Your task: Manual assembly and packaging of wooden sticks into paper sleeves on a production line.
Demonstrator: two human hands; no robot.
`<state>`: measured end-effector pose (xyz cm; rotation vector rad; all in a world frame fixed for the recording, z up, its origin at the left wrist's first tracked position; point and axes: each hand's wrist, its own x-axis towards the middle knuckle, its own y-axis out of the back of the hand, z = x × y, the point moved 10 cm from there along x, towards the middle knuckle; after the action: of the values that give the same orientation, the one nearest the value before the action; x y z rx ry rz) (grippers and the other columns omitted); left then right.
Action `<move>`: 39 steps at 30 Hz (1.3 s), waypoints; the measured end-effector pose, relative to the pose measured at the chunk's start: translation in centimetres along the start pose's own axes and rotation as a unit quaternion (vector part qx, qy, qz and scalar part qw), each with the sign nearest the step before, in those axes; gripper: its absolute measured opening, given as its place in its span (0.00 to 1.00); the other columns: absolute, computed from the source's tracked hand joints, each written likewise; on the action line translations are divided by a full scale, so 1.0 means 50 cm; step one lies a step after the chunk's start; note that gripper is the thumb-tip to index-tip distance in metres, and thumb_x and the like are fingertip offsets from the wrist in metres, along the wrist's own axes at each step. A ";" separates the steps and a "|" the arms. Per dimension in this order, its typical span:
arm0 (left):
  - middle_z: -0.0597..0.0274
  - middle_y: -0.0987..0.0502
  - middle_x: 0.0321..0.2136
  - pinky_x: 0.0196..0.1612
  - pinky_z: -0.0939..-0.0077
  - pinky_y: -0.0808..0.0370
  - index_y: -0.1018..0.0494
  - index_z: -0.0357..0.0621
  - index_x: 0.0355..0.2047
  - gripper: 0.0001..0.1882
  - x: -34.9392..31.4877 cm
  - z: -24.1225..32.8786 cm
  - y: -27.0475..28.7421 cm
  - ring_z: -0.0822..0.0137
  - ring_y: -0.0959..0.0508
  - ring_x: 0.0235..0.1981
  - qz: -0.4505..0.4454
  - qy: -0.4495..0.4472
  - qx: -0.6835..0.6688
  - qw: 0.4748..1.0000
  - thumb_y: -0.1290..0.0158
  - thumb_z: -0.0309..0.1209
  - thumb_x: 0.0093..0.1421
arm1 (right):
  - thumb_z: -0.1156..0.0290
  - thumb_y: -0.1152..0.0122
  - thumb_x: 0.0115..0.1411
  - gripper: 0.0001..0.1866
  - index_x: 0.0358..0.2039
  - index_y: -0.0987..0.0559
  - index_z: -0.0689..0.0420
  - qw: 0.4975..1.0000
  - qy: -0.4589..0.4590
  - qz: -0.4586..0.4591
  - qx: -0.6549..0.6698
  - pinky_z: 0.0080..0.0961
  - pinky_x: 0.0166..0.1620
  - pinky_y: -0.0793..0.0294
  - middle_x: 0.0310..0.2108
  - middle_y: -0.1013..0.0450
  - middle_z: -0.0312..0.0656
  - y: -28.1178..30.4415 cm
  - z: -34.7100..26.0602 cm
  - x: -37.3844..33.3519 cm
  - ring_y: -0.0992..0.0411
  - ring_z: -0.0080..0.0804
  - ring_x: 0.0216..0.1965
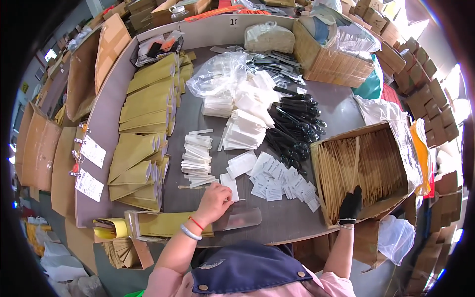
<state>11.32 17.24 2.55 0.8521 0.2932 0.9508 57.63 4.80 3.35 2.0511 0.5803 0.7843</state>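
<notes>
My bare left hand (215, 203) is closed over the near middle of the table, its fingertips by a white paper slip (229, 184). A thin white edge sticks out past the fingers; I cannot make out what they hold. Just below lies a clear plastic sleeve (242, 219). My right hand (351, 204), in a black glove, reaches into a cardboard box (324, 210) packed with upright brown paper strips or sleeves. It grips the lower end of one lighter brown paper sleeve (356, 161) that stands out from the row. Small printed cards (282, 179) are spread between the hands.
Stacked yellow-brown padded envelopes (143, 111) line the left. Folded white paper sleeves (197, 156), white packets (242, 129) and black-handled tools (294, 128) fill the middle. Behind them are a clear plastic bag (217, 74) and a large carton (336, 64). A low grey partition (104, 99) borders the table.
</notes>
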 end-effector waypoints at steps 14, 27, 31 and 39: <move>0.59 0.29 0.30 0.41 0.64 0.28 0.26 0.43 0.22 0.07 0.046 -0.048 0.010 0.60 0.25 0.36 0.053 0.072 0.049 0.995 0.36 0.24 0.46 | 0.72 0.46 0.61 0.13 0.45 0.26 0.62 0.956 0.170 -0.069 0.228 0.37 0.42 0.26 0.38 0.25 0.53 -0.060 -0.343 0.014 0.25 0.50 0.41; 0.67 0.26 0.25 0.30 0.84 0.29 0.27 0.36 0.30 0.07 -0.211 -0.008 -0.001 0.80 0.28 0.24 0.231 0.258 -0.257 0.902 0.39 0.22 0.56 | 0.70 0.33 0.47 0.18 0.42 0.21 0.49 0.951 0.264 -0.162 -0.014 0.38 0.42 0.25 0.40 0.28 0.43 -0.187 -0.446 0.062 0.26 0.44 0.40; 0.68 0.25 0.28 0.30 0.84 0.29 0.27 0.36 0.32 0.04 -0.189 0.026 -0.009 0.79 0.28 0.25 0.217 0.302 -0.497 0.784 0.41 0.20 0.58 | 0.71 0.34 0.48 0.11 0.35 0.18 0.49 0.958 0.257 -0.125 0.022 0.37 0.39 0.25 0.36 0.25 0.40 -0.193 -0.430 0.074 0.26 0.43 0.38; 0.60 0.29 0.29 0.35 0.68 0.31 0.24 0.43 0.23 0.07 -0.165 0.087 0.030 0.61 0.29 0.28 0.116 0.141 0.084 0.980 0.35 0.26 0.46 | 0.71 0.37 0.55 0.07 0.35 0.19 0.56 0.951 0.244 -0.119 0.150 0.32 0.37 0.27 0.32 0.25 0.46 -0.138 -0.422 0.071 0.25 0.45 0.35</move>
<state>8.19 8.80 5.40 0.9199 0.5330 1.2816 44.36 22.30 8.16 1.9996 1.2672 1.1199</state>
